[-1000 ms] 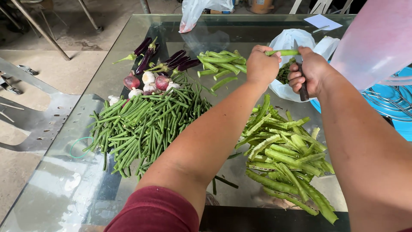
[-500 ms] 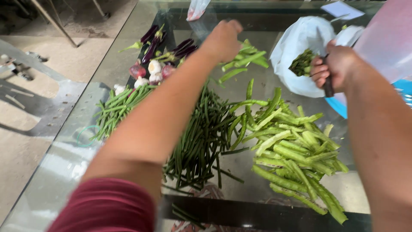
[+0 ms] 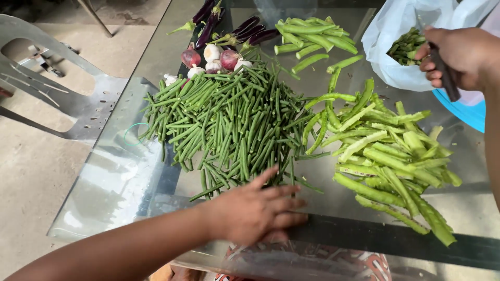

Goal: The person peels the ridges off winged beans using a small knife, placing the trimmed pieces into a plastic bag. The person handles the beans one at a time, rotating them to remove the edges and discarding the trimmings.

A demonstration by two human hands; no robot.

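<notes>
head view: left hand (image 3: pixel 255 211) lies flat, fingers spread, on the glass tabletop (image 3: pixel 120 182), touching the long beans (image 3: pixel 229 122). winged beans (image 3: pixel 390 156) lie beside them. farther off, right hand (image 3: pixel 461 54) grips a knife (image 3: pixel 445 78) by a white bag (image 3: pixel 396 36); eggplants (image 3: pixel 229 26) beyond.

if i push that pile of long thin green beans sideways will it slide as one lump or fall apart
Probably fall apart: the beans lie loose and crisscrossed, unbound. They look thin and bendy, so some would likely flex or roll. The glass table looks smooth, so they should slide easily. The left hand rests at their near ends.
</notes>
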